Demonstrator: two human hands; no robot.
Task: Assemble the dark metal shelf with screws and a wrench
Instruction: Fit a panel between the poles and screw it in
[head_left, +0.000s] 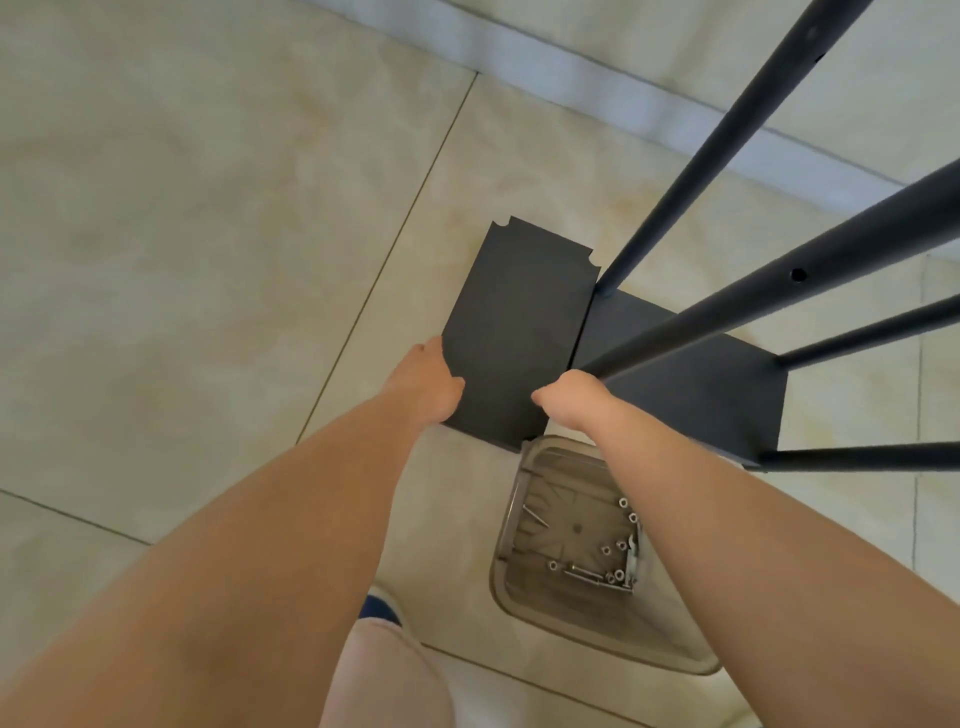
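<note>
The head view looks straight down at a pale tiled floor (208, 208). A loose dark shelf panel (519, 332) is held flat above the floor. The left hand (428, 384) grips the panel's left edge near its closest corner. Its thumb lies on top and the fingers are curled under, out of sight. The right hand (574, 397) grips the panel's right edge, with its fingers wrapped around the edge.

Just to the right of the panel stands the dark metal shelf frame (701, 379). It has a flat bottom shelf on the floor and four thin poles (727, 140) rising up toward the camera. The panel's right edge sits beside this frame.

Just below the panel, a clear plastic tray (524, 613) lies on the floor. Inside it are small silver nuts (621, 545), some screws (584, 574) and a small wrench (632, 564). Below and to the left of the panel, a blue shoe (382, 608) and a pale trouser leg (384, 680) show.
</note>
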